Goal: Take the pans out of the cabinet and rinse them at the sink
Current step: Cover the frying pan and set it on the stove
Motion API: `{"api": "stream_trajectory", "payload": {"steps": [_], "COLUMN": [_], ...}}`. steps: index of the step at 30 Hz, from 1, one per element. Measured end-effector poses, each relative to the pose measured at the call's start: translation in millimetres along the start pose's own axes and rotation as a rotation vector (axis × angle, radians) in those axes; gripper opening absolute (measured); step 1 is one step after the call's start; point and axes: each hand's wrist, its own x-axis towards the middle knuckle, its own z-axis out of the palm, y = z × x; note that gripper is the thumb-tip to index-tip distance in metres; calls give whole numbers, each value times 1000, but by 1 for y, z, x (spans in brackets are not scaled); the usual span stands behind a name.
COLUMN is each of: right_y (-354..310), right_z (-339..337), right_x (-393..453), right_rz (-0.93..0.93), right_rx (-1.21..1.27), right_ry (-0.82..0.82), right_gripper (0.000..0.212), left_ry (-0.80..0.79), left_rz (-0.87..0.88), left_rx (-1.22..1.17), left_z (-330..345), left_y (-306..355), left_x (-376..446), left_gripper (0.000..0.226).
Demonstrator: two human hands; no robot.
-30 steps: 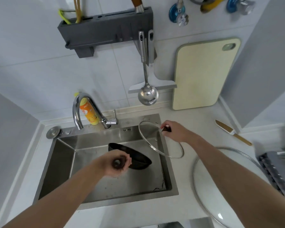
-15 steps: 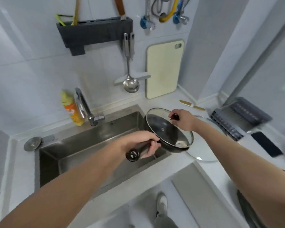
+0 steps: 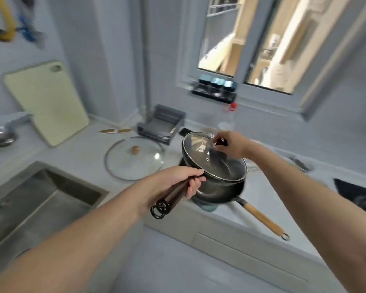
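The whole picture is smeared, and the bottom of the black pan [image 3: 218,187] is blurred, so what sits right under it cannot be made out, though a second pan's wooden handle [image 3: 262,218] is seen sticking out beside it. Since half a second ago the pan has been carried from above the sink [image 3: 40,193] to above the counter [image 3: 82,157], its dark handle gripped by the left hand [image 3: 178,182] and the knob of its glass lid [image 3: 211,157] pinched by the right hand [image 3: 230,144]. A big glass lid [image 3: 133,159] is laid flat just to the left of the pan, with a cutting board [image 3: 44,102] leaned on the wall and a grey rack [image 3: 161,125] behind
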Motion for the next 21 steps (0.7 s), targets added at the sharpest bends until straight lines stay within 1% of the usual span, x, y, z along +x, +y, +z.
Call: {"api": "stream_trajectory", "payload": {"steps": [3, 5, 9, 12, 15, 21], "right_y": [89, 165, 257, 320, 374, 464], "right_z": [-27, -47, -67, -80, -87, -92], "right_x": [-63, -119, -201, -255, -293, -326], "right_rz": [136, 246, 376, 442, 511, 637], "right_rx": [37, 70, 133, 135, 144, 196], "right_ry": [43, 98, 227, 312, 350, 386], "right_gripper": [24, 26, 33, 33, 34, 36], "left_ry": [-86, -151, -268, -322, -367, -403], "left_rz": [-31, -70, -117, -152, -161, -137], "left_rx": [71, 150, 216, 294, 384, 511], "left_z": [84, 163, 266, 335, 385, 453], "left_y": [1, -5, -18, -29, -36, -36], "left_x": [44, 84, 140, 178, 216, 292], "left_gripper": [18, 18, 16, 15, 13, 12]}}
